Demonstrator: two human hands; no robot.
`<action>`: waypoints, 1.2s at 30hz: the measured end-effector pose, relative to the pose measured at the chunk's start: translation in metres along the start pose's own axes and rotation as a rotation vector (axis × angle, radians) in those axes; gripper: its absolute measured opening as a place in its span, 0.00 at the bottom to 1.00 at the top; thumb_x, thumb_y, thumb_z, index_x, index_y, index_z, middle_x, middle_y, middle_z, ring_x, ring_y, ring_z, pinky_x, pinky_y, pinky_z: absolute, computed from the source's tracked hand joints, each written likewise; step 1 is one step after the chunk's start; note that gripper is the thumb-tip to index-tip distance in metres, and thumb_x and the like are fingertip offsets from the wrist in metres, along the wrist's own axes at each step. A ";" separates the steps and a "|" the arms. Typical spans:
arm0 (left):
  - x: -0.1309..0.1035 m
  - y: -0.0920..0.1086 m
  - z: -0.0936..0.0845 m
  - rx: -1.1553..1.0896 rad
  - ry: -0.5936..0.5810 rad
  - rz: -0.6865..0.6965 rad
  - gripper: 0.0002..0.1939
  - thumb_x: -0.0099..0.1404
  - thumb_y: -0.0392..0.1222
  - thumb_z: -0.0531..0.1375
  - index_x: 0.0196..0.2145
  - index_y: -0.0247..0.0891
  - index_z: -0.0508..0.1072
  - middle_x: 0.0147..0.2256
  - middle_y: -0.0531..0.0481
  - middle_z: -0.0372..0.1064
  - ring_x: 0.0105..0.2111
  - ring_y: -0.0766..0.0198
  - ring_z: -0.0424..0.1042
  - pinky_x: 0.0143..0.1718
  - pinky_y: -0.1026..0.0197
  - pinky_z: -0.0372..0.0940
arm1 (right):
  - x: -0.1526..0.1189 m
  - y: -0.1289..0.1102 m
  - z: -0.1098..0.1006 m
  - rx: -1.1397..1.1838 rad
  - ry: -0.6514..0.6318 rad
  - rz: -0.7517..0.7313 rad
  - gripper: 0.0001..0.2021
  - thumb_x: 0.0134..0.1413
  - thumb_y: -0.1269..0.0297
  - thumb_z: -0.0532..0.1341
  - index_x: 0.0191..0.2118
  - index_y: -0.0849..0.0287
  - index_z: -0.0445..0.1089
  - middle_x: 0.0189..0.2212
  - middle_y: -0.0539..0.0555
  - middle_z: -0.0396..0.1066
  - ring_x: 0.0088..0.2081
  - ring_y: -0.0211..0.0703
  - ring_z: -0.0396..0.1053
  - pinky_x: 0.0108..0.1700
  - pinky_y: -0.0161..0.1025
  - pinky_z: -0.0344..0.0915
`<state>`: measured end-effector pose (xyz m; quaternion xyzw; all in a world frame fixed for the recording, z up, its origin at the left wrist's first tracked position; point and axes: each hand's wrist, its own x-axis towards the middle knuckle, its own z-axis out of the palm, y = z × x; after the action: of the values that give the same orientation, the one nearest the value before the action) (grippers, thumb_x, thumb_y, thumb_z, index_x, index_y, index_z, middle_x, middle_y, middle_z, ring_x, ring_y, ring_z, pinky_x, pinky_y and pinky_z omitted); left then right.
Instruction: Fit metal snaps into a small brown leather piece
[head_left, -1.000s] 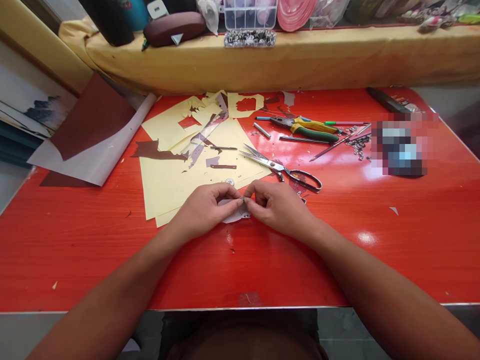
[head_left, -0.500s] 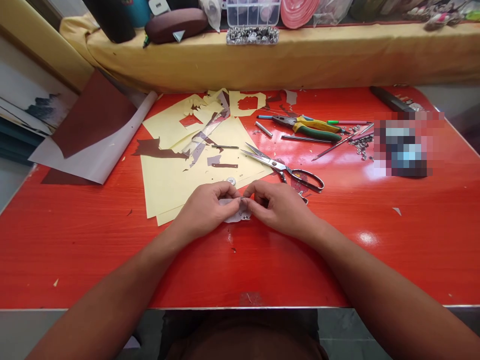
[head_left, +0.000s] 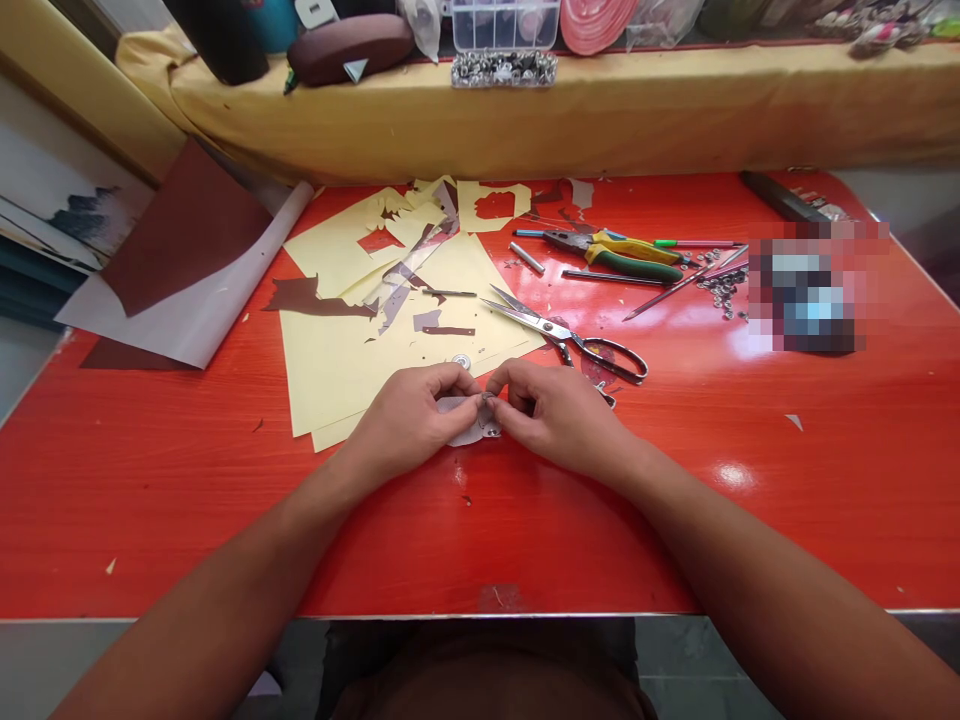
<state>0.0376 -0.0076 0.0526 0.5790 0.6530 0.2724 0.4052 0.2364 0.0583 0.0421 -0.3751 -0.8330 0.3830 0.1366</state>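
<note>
Low over the red table, my left hand [head_left: 420, 412] and my right hand [head_left: 551, 412] meet fingertip to fingertip. Both pinch a small pale grey piece of sheet material [head_left: 466, 432], its rounded edge showing below my left thumb. A round metal snap fastener [head_left: 491, 432] sits on the piece's lower right part. Whatever lies right between the fingertips is mostly hidden. Just beyond my left fingers is a small round metal disc [head_left: 461, 362] on the yellow paper [head_left: 330, 375]. Scissors [head_left: 562, 330] lie past my right hand, blades pointing up and left.
Pliers with yellow and green handles [head_left: 622, 258], pens [head_left: 697, 244] and loose metal fasteners [head_left: 724, 298] lie at the back right. Brown scraps [head_left: 322, 298] rest on the yellow paper. A brown sheet with white backing [head_left: 187, 240] curls at the left. A yellow-covered ledge [head_left: 375, 125] bounds the back.
Both hands stay in nearly the same place, still pinching the grey piece. The snap fastener on it looks slightly tilted compared with before.
</note>
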 end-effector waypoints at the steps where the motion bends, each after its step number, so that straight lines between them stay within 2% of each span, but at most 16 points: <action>1: 0.000 0.000 0.000 -0.001 -0.004 -0.002 0.10 0.65 0.47 0.63 0.33 0.40 0.80 0.32 0.53 0.78 0.33 0.62 0.72 0.34 0.62 0.62 | 0.000 0.000 0.000 -0.003 0.002 -0.003 0.04 0.62 0.65 0.62 0.39 0.56 0.75 0.22 0.46 0.69 0.25 0.38 0.62 0.29 0.37 0.48; 27: -0.001 -0.008 -0.004 0.033 -0.056 0.101 0.08 0.69 0.43 0.63 0.39 0.43 0.84 0.35 0.56 0.81 0.35 0.63 0.76 0.37 0.63 0.66 | -0.001 -0.001 0.001 -0.030 0.014 0.010 0.02 0.57 0.66 0.63 0.35 0.56 0.74 0.21 0.44 0.64 0.24 0.36 0.58 0.29 0.37 0.45; 36: -0.001 -0.005 0.000 0.091 0.035 0.186 0.05 0.68 0.40 0.64 0.38 0.42 0.81 0.34 0.56 0.80 0.33 0.65 0.74 0.36 0.64 0.66 | -0.002 0.002 0.004 -0.074 0.035 -0.026 0.04 0.57 0.66 0.62 0.38 0.56 0.75 0.20 0.44 0.63 0.23 0.36 0.58 0.29 0.36 0.44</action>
<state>0.0343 -0.0095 0.0486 0.6501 0.6149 0.2893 0.3399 0.2367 0.0561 0.0378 -0.3756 -0.8490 0.3433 0.1422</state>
